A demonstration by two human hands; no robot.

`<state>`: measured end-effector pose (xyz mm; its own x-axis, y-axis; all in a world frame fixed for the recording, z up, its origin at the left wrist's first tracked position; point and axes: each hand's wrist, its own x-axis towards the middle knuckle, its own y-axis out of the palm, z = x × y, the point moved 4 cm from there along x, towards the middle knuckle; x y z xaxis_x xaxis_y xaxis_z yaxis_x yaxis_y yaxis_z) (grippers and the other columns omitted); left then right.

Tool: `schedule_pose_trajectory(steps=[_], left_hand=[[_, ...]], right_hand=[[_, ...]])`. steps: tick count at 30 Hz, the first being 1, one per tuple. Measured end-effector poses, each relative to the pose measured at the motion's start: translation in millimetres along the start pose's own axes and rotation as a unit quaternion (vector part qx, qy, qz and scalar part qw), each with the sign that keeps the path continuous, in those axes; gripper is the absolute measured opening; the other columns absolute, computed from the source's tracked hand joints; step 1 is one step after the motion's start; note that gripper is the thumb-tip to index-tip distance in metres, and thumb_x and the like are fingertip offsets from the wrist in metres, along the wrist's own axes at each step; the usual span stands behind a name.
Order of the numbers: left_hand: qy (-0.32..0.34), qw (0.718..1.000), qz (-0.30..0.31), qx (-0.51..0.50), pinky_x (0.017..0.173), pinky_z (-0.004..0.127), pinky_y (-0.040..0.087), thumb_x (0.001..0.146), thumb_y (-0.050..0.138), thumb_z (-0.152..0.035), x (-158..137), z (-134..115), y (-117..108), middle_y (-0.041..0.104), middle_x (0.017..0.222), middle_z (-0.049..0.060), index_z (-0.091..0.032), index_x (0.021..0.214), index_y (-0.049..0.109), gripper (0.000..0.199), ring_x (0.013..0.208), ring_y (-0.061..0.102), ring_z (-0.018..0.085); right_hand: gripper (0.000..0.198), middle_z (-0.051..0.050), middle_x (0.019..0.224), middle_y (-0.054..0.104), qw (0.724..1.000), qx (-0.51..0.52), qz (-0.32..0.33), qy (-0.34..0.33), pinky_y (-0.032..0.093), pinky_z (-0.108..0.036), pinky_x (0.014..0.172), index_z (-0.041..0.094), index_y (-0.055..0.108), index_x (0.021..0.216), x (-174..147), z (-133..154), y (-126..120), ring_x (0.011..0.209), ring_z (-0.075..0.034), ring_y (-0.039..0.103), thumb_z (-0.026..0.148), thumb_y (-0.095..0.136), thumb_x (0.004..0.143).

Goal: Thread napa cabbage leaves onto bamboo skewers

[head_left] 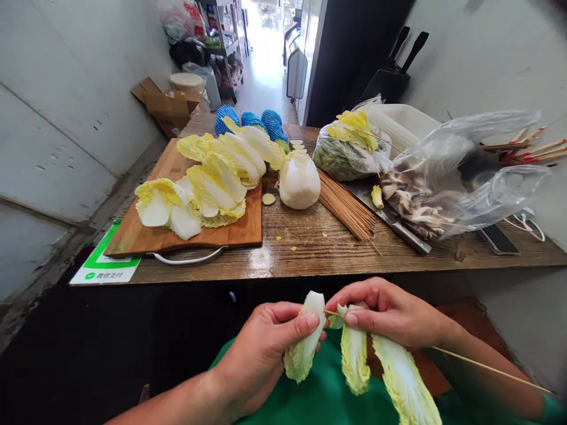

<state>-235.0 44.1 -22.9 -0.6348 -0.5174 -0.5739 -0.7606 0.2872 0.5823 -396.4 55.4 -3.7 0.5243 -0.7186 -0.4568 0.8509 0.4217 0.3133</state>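
Below the table's front edge, my left hand pinches a small napa cabbage leaf between thumb and fingers. A thin bamboo skewer passes through my right hand, its tip touching or entering that leaf near the white base. My right fingers close round the skewer and the cabbage pieces threaded on it. Two longer leaves hang from it, a narrow leaf and a larger leaf. The fingers partly hide where the skewer pierces them.
Loose cabbage leaves cover a wooden cutting board. Right of it stand a cabbage head, a bundle of bamboo skewers, a knife, oyster mushrooms in a plastic bag and a phone.
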Motion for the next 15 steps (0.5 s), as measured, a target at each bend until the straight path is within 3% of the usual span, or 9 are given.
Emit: schedule_pose_trajectory(steps=[7, 15], left_hand=[[-0.006, 1.000, -0.004, 0.003, 0.056, 0.021, 0.037, 0.065, 0.075, -0.035, 0.9, 1.0, -2.5, 0.063, 0.066, 0.006, -0.010, 0.069, 0.071, 0.026, 0.059, 0.052, 0.010], [-0.012, 1.000, 0.016, -0.001, 0.060, 0.024, 0.039, 0.066, 0.074, -0.035, -1.8, 4.5, 2.6, 0.062, 0.064, 0.007, -0.009, 0.068, 0.070, 0.026, 0.060, 0.052, 0.012]], right_hand=[[0.044, 0.005, 0.054, 0.050, 1.000, -0.018, 0.016, 0.013, 0.029, -0.012, 0.037, 0.011, 0.058, 0.102, 1.7, -3.5, -0.9, 0.040, -0.002, 0.038, 0.046, 0.063, 0.078], [0.049, -0.002, 0.067, 0.062, 1.000, -0.019, 0.020, 0.007, 0.038, -0.014, 0.042, 0.011, 0.056, 0.111, 6.8, -6.6, 4.1, 0.045, -0.005, 0.048, 0.047, 0.062, 0.078]])
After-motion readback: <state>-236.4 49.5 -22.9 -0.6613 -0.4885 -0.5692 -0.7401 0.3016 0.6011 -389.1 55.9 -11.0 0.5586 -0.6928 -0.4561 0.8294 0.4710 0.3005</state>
